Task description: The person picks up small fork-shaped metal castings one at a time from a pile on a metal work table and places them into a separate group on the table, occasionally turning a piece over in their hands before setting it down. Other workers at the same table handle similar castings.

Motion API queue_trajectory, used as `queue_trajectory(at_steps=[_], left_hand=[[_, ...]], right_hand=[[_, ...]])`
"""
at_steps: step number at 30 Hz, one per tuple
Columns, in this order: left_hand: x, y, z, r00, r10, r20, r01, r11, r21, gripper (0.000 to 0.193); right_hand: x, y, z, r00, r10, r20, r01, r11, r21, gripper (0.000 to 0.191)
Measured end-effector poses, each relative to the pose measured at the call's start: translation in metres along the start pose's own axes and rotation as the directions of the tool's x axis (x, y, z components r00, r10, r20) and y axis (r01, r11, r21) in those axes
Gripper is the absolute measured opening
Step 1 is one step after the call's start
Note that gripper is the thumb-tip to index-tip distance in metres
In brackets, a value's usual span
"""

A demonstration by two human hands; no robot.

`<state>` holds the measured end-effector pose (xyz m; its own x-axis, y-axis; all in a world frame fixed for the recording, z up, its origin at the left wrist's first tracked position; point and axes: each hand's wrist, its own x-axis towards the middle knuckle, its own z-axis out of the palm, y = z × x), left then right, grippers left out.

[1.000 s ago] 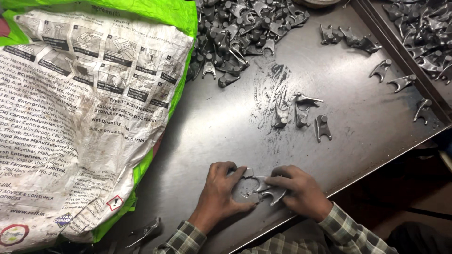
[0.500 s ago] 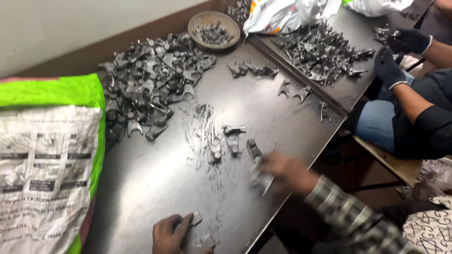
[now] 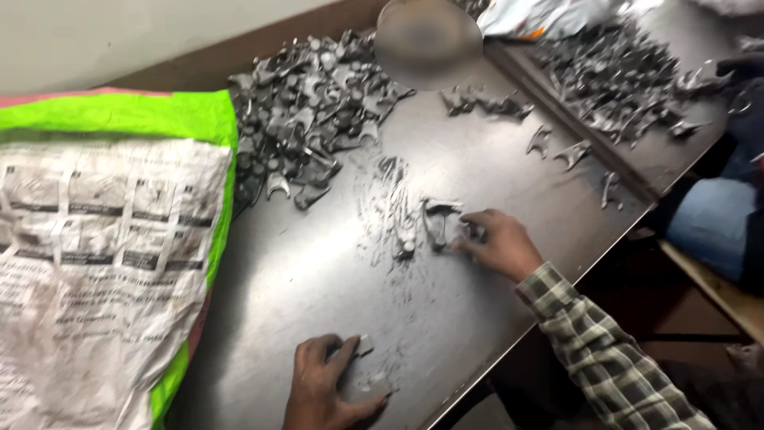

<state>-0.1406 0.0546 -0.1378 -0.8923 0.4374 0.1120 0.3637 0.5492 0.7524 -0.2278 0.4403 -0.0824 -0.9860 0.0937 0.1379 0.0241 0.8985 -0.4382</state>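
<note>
The lower edge of the view cuts off the left hand (image 3: 326, 390) at the wrist, and what it covers is hard to make out: a small grey metal part (image 3: 364, 381) lies flat under its fingers and thumb, only a corner and an edge showing, so whether the hand grips it or merely presses it to the steel table (image 3: 263, 318) cannot be told. The right hand (image 3: 500, 243), in a checked sleeve (image 3: 605, 358), reaches out well ahead and to the right of the left one, the two hands far apart. Its fingertips touch a small metal fork piece (image 3: 439, 223) lying on the table just beyond them; the fingers are loosely curled and not closed round it, and blur hides the finer contact. Another such piece (image 3: 404, 239) lies just left of that one, on a scuffed, dusty streak.

Beyond both hands a big heap of like metal parts (image 3: 310, 119) spreads toward the wall, and a round bowl (image 3: 428, 40) past it is badly blurred. To the left of the left hand lies a large woven sack (image 3: 103, 263), white with panels of dark print and a bright green border, its lower end cut off. Far right, beyond the right hand, a second pile of parts (image 3: 621, 72) sits on a neighbouring table, and another person's blue-clad leg (image 3: 704, 223) shows at the edge.
</note>
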Motion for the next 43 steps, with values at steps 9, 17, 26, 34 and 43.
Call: queue_trajectory(at_steps=[9,17,26,34,43], left_hand=[[0.003,0.03,-0.023,1.0,-0.029,0.008,0.029,0.999,-0.023,0.086],[0.002,0.032,-0.026,0.998,-0.041,0.05,0.042,0.999,-0.013,0.089],[-0.001,0.027,-0.022,1.0,-0.001,0.019,0.002,1.0,-0.002,0.089],[0.001,0.024,-0.017,1.0,0.003,-0.006,-0.003,1.0,-0.018,0.085],[0.067,-0.008,0.024,0.918,-0.168,0.361,0.052,0.949,0.31,0.101]], right_hand=[[-0.043,-0.011,-0.014,0.971,0.2,0.127,-0.228,0.935,0.27,0.058],[-0.105,-0.045,0.022,0.97,-0.182,0.163,0.11,0.921,0.374,0.047],[-0.12,-0.082,0.04,0.931,-0.33,0.156,0.248,0.886,0.391,0.037],[-0.121,-0.114,0.053,0.91,-0.383,0.155,0.299,0.87,0.392,0.036],[-0.062,-0.096,0.059,0.992,0.105,-0.067,-0.068,0.907,0.415,0.027]])
